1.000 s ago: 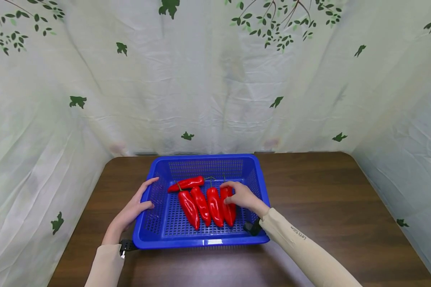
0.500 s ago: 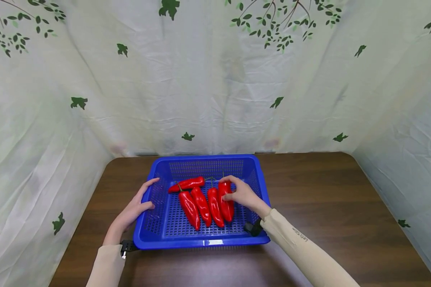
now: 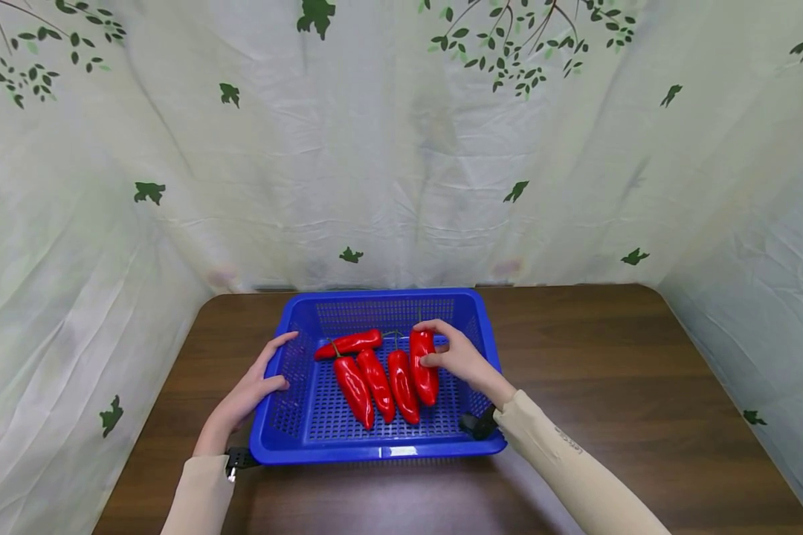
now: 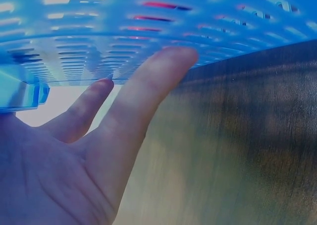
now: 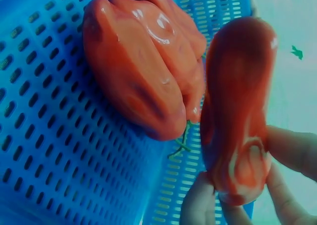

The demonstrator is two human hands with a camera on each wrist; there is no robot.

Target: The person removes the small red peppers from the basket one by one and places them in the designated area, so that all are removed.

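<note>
A blue plastic basket (image 3: 321, 455) holds several glossy red peppers. My left hand (image 3: 247, 390) grips its left rim, with thumb and index finger over the edge; in the left wrist view, other fingers (image 4: 148, 93) reach the perforated outer wall. My right hand (image 3: 458, 357) pinches the rightmost red pepper (image 3: 424, 371) near its stem end, tip hanging down, a little above the basket floor. Beside it, three red peppers (image 3: 403, 386) lie roughly side by side, and another red pepper (image 3: 349, 344) lies crosswise at the back left. The right wrist view shows the held pepper (image 5: 240, 101) between thumb and fingers.
The basket stands on a brown wooden table (image 3: 589, 357), near its back edge. A pale curtain (image 3: 401, 186) with leaf prints hangs behind and on both sides. Black wrist straps (image 3: 239, 458) show at both cuffs.
My right hand has raised its pepper and moved slightly away from the body and to the right, leaving a gap beside the neighbouring pepper. The left hand keeps its place on the basket.
</note>
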